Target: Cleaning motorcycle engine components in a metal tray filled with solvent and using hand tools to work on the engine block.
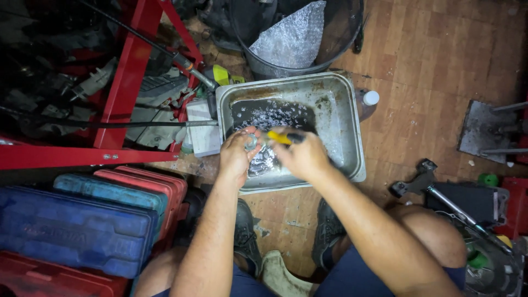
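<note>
I crouch over a metal pan holding dark, shiny liquid. My left hand grips a small round metal part above the pan. My right hand is closed on a tool with a yellow and black handle, its end against the part. Both hands meet over the pan's near left area. What the tool's tip looks like is hidden by the fingers.
A red metal frame with cables stands at the left. Blue and red plastic tool cases lie at the lower left. A black bucket with bubble wrap sits behind the pan. A white-capped bottle and a metal tool lie on the wooden floor at the right.
</note>
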